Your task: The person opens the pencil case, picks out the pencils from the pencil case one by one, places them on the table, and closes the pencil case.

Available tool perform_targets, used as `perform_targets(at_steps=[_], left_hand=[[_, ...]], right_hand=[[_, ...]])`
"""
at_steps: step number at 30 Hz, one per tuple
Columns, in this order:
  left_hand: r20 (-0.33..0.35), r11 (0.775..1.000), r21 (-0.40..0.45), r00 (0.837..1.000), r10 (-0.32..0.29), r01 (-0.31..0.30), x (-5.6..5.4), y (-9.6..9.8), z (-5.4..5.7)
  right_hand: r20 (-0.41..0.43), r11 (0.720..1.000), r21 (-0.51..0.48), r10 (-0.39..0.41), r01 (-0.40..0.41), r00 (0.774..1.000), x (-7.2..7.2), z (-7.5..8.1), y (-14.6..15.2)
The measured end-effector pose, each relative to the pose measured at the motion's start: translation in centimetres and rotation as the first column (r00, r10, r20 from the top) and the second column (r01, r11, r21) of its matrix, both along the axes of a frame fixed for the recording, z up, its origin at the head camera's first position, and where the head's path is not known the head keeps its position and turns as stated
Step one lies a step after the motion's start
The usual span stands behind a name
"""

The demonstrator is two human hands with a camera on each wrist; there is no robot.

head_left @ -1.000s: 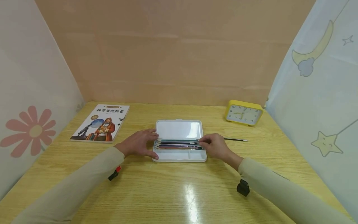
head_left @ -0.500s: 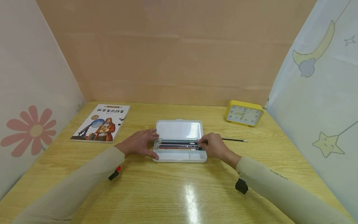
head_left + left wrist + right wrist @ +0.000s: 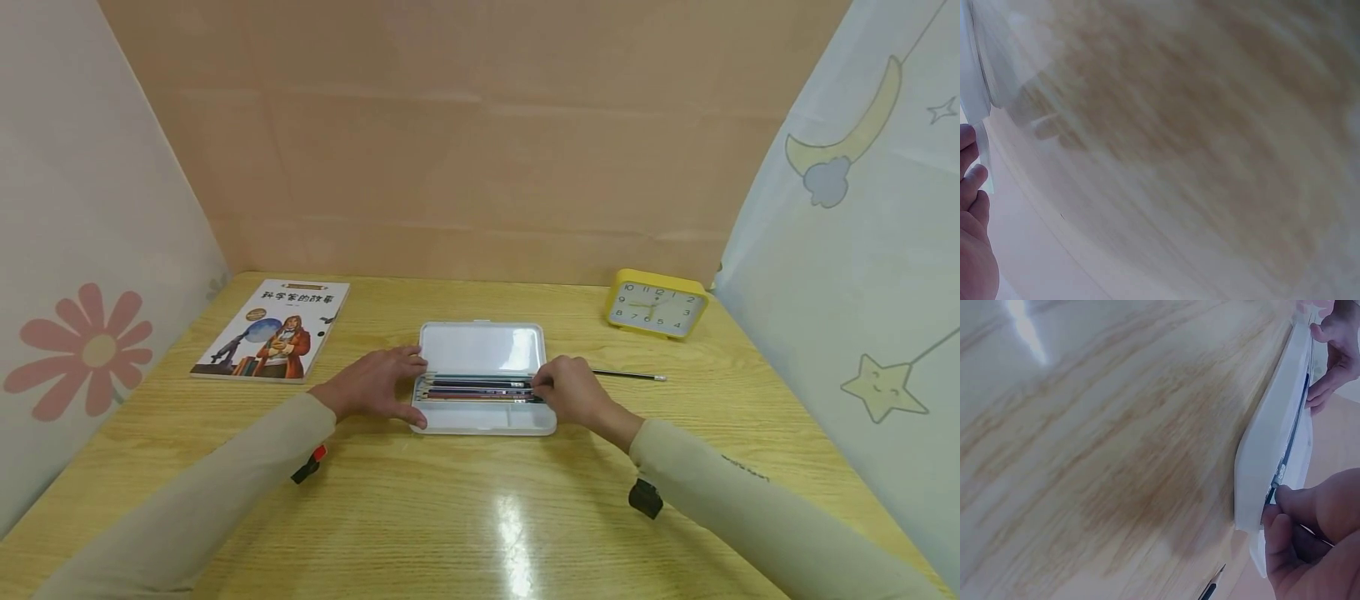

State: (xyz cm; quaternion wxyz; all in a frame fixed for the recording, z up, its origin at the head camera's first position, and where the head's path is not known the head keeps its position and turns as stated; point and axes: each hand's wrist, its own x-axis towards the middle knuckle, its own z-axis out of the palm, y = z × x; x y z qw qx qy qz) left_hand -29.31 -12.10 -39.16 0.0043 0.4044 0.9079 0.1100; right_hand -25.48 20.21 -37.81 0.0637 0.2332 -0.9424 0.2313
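A white pencil case (image 3: pixel 459 418) lies open on the table, its lid (image 3: pixel 480 347) laid back. Several pencils (image 3: pixel 472 392) lie side by side in its long compartment, points to the left. My left hand (image 3: pixel 371 385) holds the case's left end, thumb by the front corner and fingers at the lid side. At the opposite end, my right hand (image 3: pixel 577 392) pinches the dark end of a pencil (image 3: pixel 1280 470) between thumb and forefinger, as the right wrist view shows. Behind that hand a loose black pencil (image 3: pixel 633 375) lies on the table, partly hidden.
An illustrated book (image 3: pixel 270 331) lies at the back left of the wooden table (image 3: pixel 420 517). A yellow alarm clock (image 3: pixel 655 304) stands at the back right. A tan backdrop (image 3: pixel 480 183) rises behind, with printed cloth on both sides.
My right hand and forearm have shifted slightly left, exposing a little more of the loose pencil. The left hand keeps its place on the case.
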Motion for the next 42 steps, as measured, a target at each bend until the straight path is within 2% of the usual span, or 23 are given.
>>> perform_targets(at_steps=[7, 17, 30, 42], left_hand=[[0.007, 1.000, -0.011, 1.000, 0.008, -0.008, 0.12, 0.04, 0.17], [0.020, 1.000, -0.017, 1.000, 0.014, -0.013, 0.01, -0.06, 0.01], [0.026, 1.000, -0.011, 1.000, 0.015, -0.014, 0.08, 0.03, 0.06], [0.015, 1.000, -0.007, 1.000, 0.001, -0.001, 0.00, -0.02, -0.01]], right_hand=[[-0.029, 1.000, 0.014, 0.014, -0.014, 0.999, 0.06, -0.04, 0.21], [0.032, 0.999, 0.036, -0.016, 0.015, 0.999, 0.11, -0.14, 0.08], [0.048, 0.998, 0.053, -0.035, 0.033, 0.998, 0.06, -0.31, 0.03], [0.036, 0.999, -0.022, 0.031, -0.031, 0.999, -0.22, -0.57, 0.52]])
